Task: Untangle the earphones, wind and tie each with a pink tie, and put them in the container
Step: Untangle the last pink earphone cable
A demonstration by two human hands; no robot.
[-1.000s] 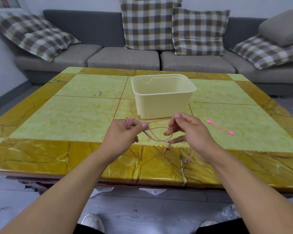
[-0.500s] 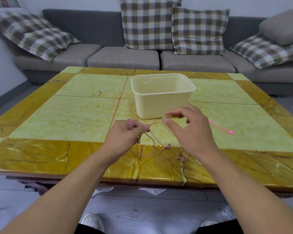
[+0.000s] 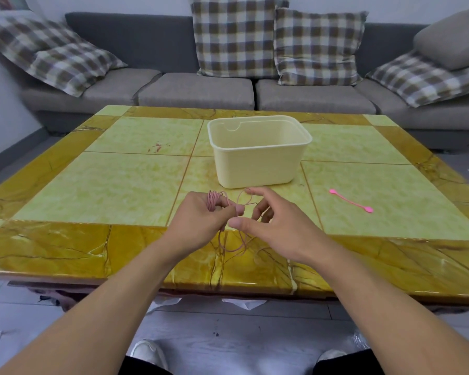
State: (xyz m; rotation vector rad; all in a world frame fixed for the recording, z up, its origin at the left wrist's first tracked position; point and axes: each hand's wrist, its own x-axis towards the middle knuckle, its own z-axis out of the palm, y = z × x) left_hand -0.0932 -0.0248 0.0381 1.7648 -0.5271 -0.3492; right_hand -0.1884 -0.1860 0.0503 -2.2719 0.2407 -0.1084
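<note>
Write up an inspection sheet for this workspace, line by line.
Surface: table, green tiles with a yellow marble border, small red marks left of the container.
Job's things: pink earphones, part wound into a coil; pink tie lying on the table at right; cream container upright, its floor hidden.
Clutter: nothing seen.
Hands: left hand grips the coil; right hand has cord looped over its fingers.
Cables: loose earphone cord hangs below the hands over the table's near edge.
Surroundings: grey sofa with checked cushions; white scraps on the floor under the table.
</note>
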